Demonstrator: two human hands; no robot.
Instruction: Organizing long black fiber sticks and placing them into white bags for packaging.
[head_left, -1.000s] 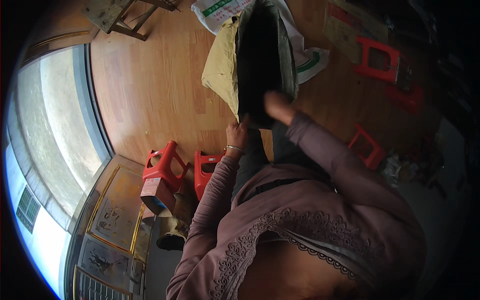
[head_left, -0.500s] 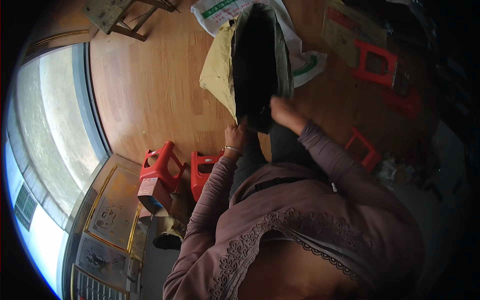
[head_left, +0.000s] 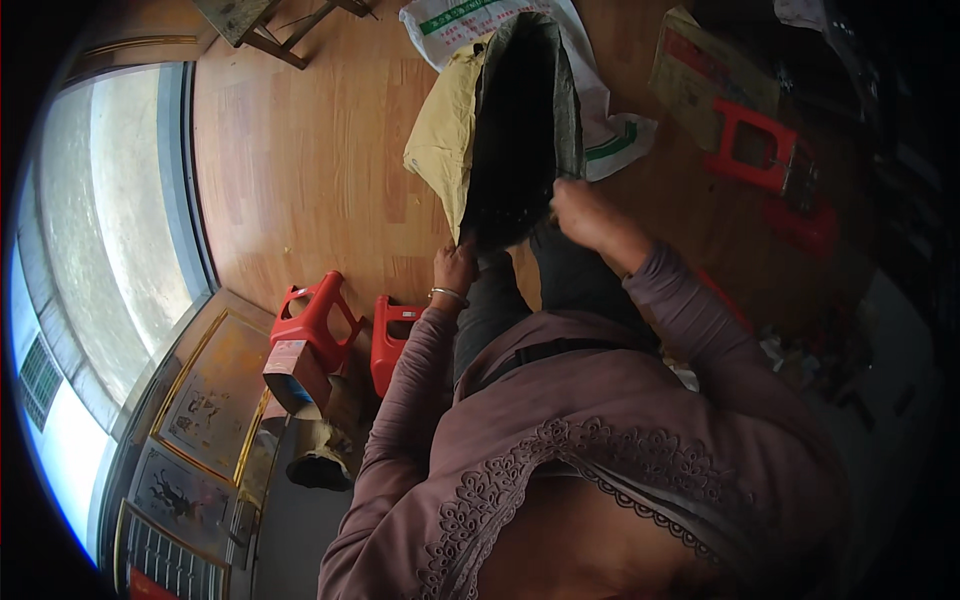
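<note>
Dark sack point(head_left: 522, 130), upper centre, is pinched at its mouth by left hand point(head_left: 455, 268) and right hand point(head_left: 585, 212); the rim could be dropped if either pinch is loosened

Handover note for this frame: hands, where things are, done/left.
Left hand: gripping the lower edge of the dark sack.
Right hand: gripping the sack's mouth on the other side, so it is held open.
A yellow bag lies against the sack's left side; a white woven bag lies under it on the wooden floor.
Done: sack held open. Its inside is too dark to tell the contents.
Left: cannot tell from this view.
</note>
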